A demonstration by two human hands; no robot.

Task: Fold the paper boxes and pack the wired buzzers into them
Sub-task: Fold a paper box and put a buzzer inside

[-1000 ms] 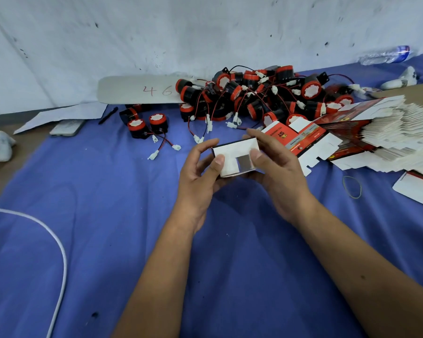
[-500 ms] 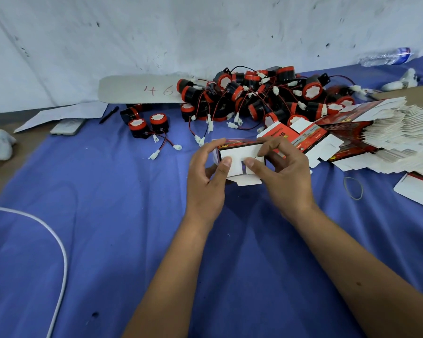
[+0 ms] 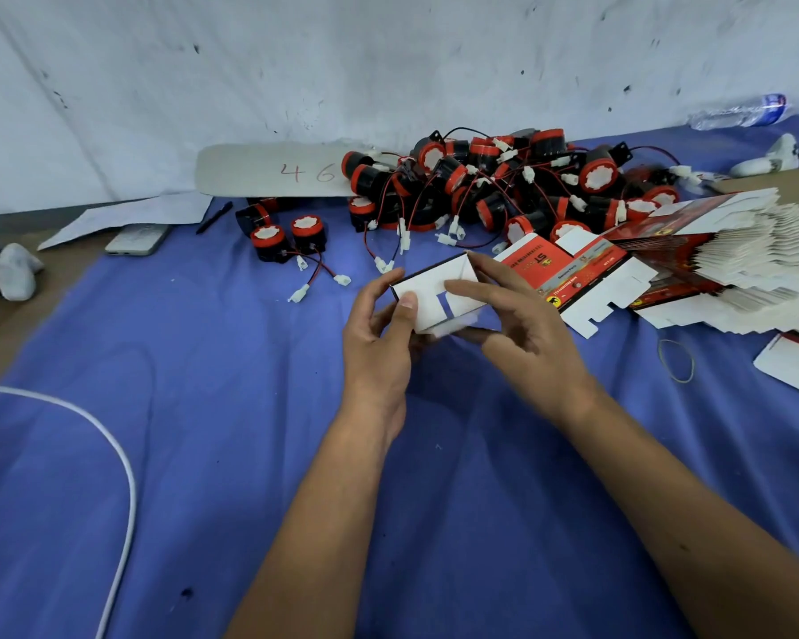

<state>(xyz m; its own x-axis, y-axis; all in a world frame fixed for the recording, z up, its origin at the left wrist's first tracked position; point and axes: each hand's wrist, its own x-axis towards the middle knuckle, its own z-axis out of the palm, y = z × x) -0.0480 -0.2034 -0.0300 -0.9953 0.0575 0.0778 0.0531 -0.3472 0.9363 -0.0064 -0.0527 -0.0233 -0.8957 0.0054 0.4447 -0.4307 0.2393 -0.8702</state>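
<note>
— So, where is the paper box (image 3: 434, 295) right now?

— Dead centre, held above the blue cloth (image 3: 204, 454) between both hands. Its white inner flaps face the camera and a dark edge runs along the top.

— How is each hand gripping it?

— The left hand (image 3: 379, 348) holds the box's nine o'clock end, thumb pressed flat on the white face and fingers curled behind. The right hand (image 3: 522, 325) holds the three o'clock end, with its fingers (image 3: 469, 288) laid across the white flap and the rest of the hand cupping the box from beneath.

— And the buzzers?

— The pile of wired buzzers (image 3: 503, 191) lies at twelve o'clock from the box, black bodies with red rims and tangled red-and-black leads. Three loose buzzers (image 3: 287, 235) sit apart at ten o'clock.

— Any more boxes?

— A flat box blank (image 3: 582, 274), red print up, lies just beside the right hand at two o'clock, and a fanned stack of blanks (image 3: 748, 260) spreads out at three o'clock.

— Anything else on the cloth?

— A rubber band (image 3: 676, 359) at four o'clock, a white cable (image 3: 111, 454) curving at eight o'clock, a phone (image 3: 137, 239) and a pen (image 3: 214, 217) at ten o'clock, and a plastic bottle (image 3: 739, 113) far off at one o'clock.
</note>
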